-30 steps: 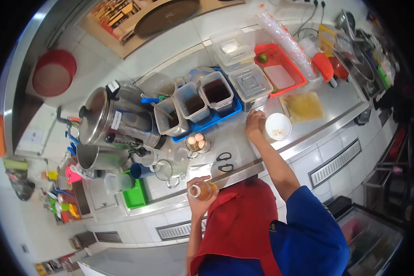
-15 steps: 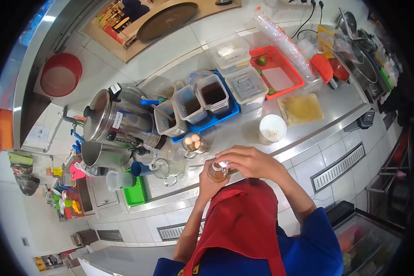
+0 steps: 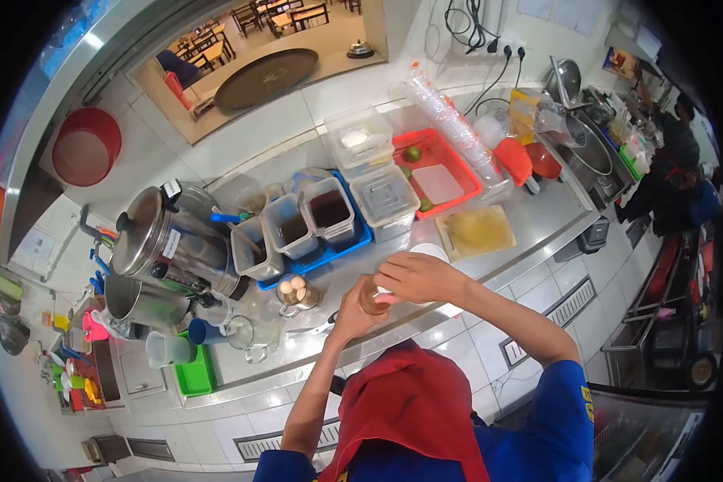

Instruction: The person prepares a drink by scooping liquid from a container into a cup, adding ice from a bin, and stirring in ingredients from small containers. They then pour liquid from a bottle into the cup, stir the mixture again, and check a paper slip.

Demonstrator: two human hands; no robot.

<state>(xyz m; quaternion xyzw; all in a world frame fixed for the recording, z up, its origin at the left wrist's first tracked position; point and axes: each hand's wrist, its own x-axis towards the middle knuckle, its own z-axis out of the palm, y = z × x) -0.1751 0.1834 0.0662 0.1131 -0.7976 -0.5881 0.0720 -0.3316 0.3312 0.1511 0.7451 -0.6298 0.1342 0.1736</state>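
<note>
My left hand (image 3: 357, 312) is wrapped round a small glass jar (image 3: 373, 297) with brownish contents, above the counter's front edge. Over the jar's top, my right hand (image 3: 422, 277) has its fingers bent down; a bit of something white shows beneath them, too small to name. Behind my right hand stands a round white container (image 3: 430, 251), partly covered. Left of my hands are scissors (image 3: 317, 326) and a glass mug (image 3: 298, 294) holding several round pale-topped items.
The steel counter (image 3: 394, 321) bears a blue tray (image 3: 361, 233) with tubs of dark liquid, a red basket (image 3: 458, 189) with green fruit, a cutting board (image 3: 478, 231), a large pot (image 3: 157, 233) and a green tray (image 3: 194, 373). A person (image 3: 671, 189) stands far right.
The view has shifted, so the counter items sit further left and more of the right side shows. My right hand has moved over the jar and hides the round white container more.
</note>
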